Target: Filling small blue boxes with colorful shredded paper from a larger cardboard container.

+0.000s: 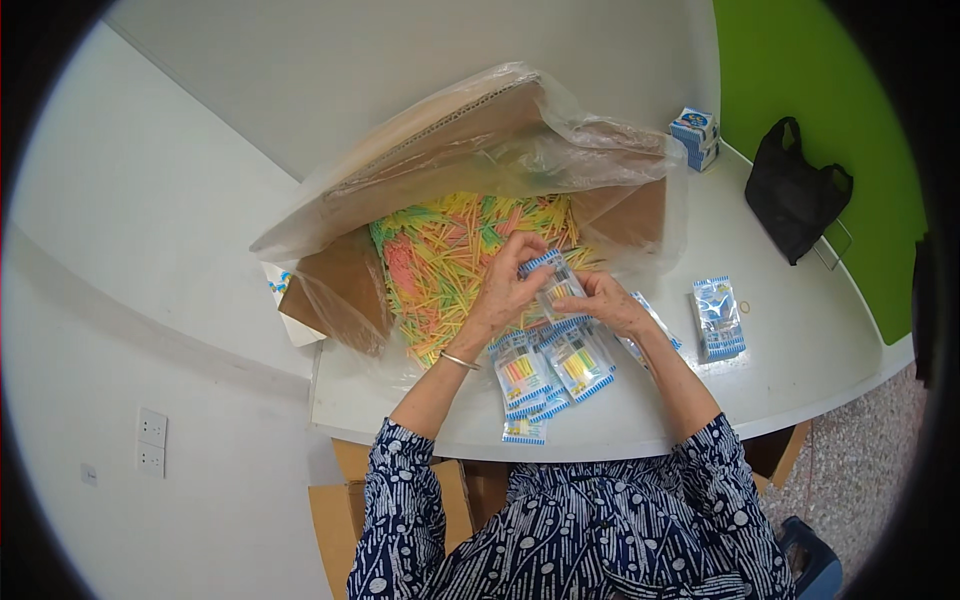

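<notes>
Between my two hands is a small clear packet (563,284) with blue-and-white striped ends. My left hand (507,284) grips its upper left side, and my right hand (611,303) pinches its lower right side. Just beyond them, a large cardboard box (621,222) lined with clear plastic holds a heap of thin yellow, green and pink sticks (460,250). Several similar packets (579,366) lie overlapping below my hands near the table's front edge, with coloured sticks showing through. Another packet (650,322) lies partly hidden beside my right wrist.
A neat stack of packets (717,318) lies at the right, with a rubber band (744,307) beside it. Small blue-and-white boxes (695,137) stand at the back right. A black bag (797,190) hangs against the green panel. Cardboard boxes (335,520) sit under the white table (800,345).
</notes>
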A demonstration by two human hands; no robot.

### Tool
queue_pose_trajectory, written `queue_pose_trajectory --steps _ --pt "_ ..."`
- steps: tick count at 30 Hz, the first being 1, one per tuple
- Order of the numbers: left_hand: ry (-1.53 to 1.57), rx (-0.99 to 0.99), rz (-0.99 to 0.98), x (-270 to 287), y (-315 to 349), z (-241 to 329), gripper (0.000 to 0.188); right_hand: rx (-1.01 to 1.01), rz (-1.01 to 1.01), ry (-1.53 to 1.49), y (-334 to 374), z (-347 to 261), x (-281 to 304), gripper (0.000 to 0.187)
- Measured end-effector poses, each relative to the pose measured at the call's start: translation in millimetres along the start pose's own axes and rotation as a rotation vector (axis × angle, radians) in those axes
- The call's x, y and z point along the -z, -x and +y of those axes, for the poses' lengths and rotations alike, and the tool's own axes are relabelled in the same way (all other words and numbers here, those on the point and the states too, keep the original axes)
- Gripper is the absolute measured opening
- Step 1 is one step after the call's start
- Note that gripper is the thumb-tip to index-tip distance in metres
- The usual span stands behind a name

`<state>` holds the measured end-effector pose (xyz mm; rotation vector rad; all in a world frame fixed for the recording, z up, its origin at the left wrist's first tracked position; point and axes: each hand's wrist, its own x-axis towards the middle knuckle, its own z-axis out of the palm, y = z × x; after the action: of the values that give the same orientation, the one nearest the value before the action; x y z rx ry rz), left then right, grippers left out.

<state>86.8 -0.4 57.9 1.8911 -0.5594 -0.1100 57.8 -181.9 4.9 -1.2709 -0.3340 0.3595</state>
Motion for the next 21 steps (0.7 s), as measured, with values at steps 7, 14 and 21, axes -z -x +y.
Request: queue_pose_trajectory --steps 7,14,21 --pt "-0.198 -0.015 -0.203 0.9 -1.7 10.5 0.037 -0.198 0.015 0.230 12.5 -20.6 -0.4 0.035" --pt "-0.099 -0.069 -0.192 -9.1 -2.3 -3.6 0.040 -0.146 -0.104 0.009 7.3 6.4 12.0 0.026" --pt "0.067 0.109 -0.156 -10.1 0.6 2.4 0.038 -0.129 -0.037 0.112 14.3 12.6 25.3 0.027"
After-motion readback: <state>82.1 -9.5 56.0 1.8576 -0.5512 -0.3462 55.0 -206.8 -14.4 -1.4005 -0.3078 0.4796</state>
